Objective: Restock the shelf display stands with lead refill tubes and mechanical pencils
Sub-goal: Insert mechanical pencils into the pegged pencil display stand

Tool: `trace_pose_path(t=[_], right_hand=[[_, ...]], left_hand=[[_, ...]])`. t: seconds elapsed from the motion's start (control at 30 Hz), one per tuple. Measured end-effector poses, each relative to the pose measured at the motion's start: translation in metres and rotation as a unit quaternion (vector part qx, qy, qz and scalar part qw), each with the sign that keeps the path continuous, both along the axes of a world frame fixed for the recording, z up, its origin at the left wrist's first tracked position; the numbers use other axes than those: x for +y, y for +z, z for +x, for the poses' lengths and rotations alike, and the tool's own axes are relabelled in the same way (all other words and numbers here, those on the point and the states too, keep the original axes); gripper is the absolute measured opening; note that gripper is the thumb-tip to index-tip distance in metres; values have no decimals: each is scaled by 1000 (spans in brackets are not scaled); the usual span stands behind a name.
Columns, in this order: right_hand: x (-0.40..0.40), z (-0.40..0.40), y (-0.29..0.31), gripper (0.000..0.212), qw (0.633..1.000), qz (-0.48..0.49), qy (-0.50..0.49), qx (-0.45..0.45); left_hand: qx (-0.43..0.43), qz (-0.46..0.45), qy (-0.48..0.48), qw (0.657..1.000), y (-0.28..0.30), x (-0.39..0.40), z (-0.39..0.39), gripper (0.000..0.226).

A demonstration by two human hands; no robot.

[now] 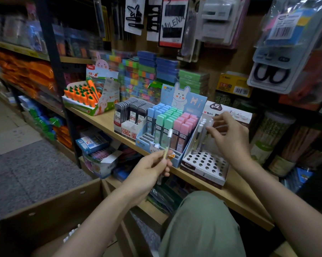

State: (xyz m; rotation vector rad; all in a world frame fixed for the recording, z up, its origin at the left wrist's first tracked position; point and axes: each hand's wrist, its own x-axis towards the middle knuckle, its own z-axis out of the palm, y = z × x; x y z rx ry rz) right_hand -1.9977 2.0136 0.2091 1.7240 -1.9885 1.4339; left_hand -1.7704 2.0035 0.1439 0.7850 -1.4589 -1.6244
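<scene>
Pencil [167, 145] is held upright in the left hand [149, 169], thumb and curled fingers pinching its lower barrel; the clear cap end rises above the fingertips, in front of the pastel refill tubes [172, 123]. Right hand [228, 134] is raised over the white pencil stand [206, 162], its thumb and forefinger pinching the top of a second pencil [211, 121]; motion blur hides the exact grip. Just left of those fingertips, a few pencils [200, 134] stand in the back holes of the stand. Below the fingers, the front holes show open. Beyond the left hand's fingers sits the blue rabbit stand [186, 101], with dark refill boxes [132, 112] further left on the wooden shelf [239, 193].
</scene>
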Motion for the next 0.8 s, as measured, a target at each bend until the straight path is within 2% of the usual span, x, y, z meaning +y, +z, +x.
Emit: trace_pose_path(t=[0.1, 0.23, 0.5, 0.6, 0.7, 0.8], right_hand=[[0, -1, -1, 17, 1000, -21, -1, -6], [-2, 1, 0, 14, 1000, -16, -7, -12], [2, 3, -6, 14, 999, 34, 0, -17], [13, 3, -5, 30, 1000, 3, -3, 8], [32, 15, 2, 34, 996, -46, 83, -2], [40, 33, 3, 38, 982, 16, 170, -76]], left_hand=[[1, -20, 2, 1000, 1, 3, 2, 26], [34, 10, 41, 999, 0, 3, 3, 21], [60, 59, 35, 996, 0, 9, -5, 24], [70, 60, 35, 995, 1, 13, -7, 21], [65, 34, 32, 997, 3, 15, -12, 20], [42, -1, 36, 998, 9, 18, -23, 22]])
